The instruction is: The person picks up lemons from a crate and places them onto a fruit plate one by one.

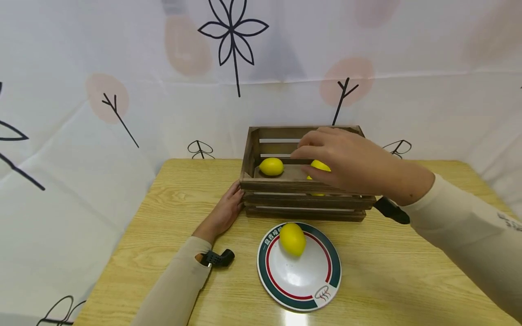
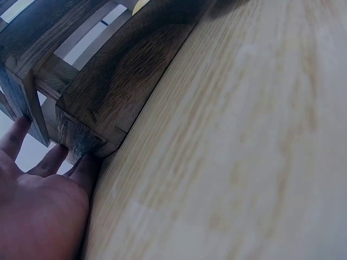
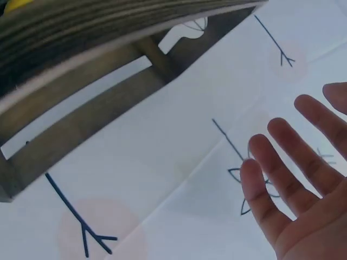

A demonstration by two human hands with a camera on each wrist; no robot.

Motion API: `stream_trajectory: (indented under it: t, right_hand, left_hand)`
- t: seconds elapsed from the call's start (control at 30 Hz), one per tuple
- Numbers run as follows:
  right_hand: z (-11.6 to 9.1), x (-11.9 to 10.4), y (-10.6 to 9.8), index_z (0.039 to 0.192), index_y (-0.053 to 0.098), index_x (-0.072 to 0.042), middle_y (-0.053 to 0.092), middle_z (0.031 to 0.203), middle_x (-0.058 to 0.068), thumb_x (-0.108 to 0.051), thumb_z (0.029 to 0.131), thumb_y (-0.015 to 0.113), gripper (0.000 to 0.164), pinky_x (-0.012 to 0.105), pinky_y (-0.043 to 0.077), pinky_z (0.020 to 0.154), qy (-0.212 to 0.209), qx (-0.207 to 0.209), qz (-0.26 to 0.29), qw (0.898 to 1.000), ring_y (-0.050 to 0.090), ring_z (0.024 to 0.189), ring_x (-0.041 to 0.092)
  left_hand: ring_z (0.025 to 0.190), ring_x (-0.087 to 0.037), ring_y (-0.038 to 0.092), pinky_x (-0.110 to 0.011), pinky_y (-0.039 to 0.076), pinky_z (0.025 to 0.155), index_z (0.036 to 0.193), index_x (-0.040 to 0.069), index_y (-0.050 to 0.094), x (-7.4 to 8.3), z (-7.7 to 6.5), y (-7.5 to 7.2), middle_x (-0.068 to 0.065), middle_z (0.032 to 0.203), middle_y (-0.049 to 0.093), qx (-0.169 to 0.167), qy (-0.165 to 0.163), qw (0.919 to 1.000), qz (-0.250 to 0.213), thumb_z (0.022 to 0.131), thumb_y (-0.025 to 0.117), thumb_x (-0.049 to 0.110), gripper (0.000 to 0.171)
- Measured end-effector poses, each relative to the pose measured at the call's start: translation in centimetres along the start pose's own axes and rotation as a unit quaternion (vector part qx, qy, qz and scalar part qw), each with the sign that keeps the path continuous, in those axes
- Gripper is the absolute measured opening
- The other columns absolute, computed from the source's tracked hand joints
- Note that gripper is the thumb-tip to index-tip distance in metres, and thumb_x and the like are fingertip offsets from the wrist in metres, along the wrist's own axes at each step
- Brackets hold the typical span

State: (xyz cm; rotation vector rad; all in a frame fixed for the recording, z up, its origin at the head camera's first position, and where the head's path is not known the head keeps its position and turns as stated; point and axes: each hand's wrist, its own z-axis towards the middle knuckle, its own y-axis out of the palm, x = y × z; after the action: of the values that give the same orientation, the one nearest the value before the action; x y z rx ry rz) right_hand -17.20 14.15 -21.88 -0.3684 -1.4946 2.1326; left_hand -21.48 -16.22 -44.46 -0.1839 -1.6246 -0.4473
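Observation:
My left hand point(image 1: 226, 211) rests its fingertips against the left end of a brown slatted wooden crate point(image 1: 306, 185); the left wrist view shows those fingers point(image 2: 51, 162) touching its corner. Over the right part of the crate hovers my right hand point(image 1: 346, 160), its fingers loosely spread and holding nothing, as the right wrist view also shows point(image 3: 303, 179). Inside the crate a yellow lemon point(image 1: 271, 166) lies at the left. More yellow fruit point(image 1: 320, 165) shows beneath my right hand, partly hidden by it. Another lemon point(image 1: 292, 239) lies on a round plate point(image 1: 299, 283) in front of the crate.
The plate has a green rim and a red ring, and stands on a light wooden table point(image 1: 175, 190). Behind the crate hangs a white cloth point(image 1: 142, 45) printed with flowers and twigs. Black straps with small devices point(image 1: 220, 258) are on my wrists.

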Motion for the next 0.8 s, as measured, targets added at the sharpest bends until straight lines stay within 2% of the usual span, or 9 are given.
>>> stream_trajectory:
  t: [0.2,0.33,0.57,0.8]
  right_hand:
    - [1.0,1.3,-0.2,0.117,0.071,-0.010,0.068,0.114,0.009,-0.016,0.090,0.074,0.027,0.044,0.056,0.086,0.014,0.000,-0.008,1.000,0.063,0.105,0.027]
    - [1.8,2.1,-0.4,0.118,0.071,-0.009,0.068,0.117,0.010,-0.016,0.093,0.071,0.027,0.046,0.055,0.089,0.047,-0.021,-0.002,0.999,0.061,0.107,0.029]
    - [3.2,4.0,0.0,0.118,0.072,-0.009,0.068,0.118,0.011,-0.018,0.095,0.067,0.025,0.046,0.055,0.088,0.081,-0.052,0.006,0.995,0.062,0.106,0.030]
    - [4.0,5.8,0.6,0.123,0.069,-0.005,0.065,0.122,0.017,-0.019,0.098,0.063,0.030,0.051,0.052,0.094,0.115,-0.096,0.030,0.988,0.061,0.110,0.035]
  left_hand:
    - [0.156,-0.030,0.007,-0.047,0.007,0.126,0.162,0.016,0.006,-0.1,0.0,-0.1,-0.010,0.169,0.002,0.004,-0.005,1.0000,-0.004,0.109,0.036,0.025,0.062]
    - [0.156,-0.031,0.002,-0.047,0.005,0.126,0.162,0.014,0.002,-0.1,-0.1,-0.1,-0.011,0.169,-0.004,0.002,-0.004,1.0000,-0.007,0.109,0.034,0.025,0.063]
    - [0.156,-0.032,0.000,-0.049,0.004,0.126,0.162,0.013,0.000,0.1,-0.3,0.0,-0.012,0.169,-0.007,0.007,-0.003,1.0000,-0.004,0.109,0.035,0.025,0.065]
    - [0.156,-0.033,0.003,-0.048,0.004,0.126,0.162,0.014,0.003,-0.1,0.0,0.1,-0.012,0.169,-0.002,-0.001,0.003,0.9999,-0.012,0.109,0.034,0.024,0.061]
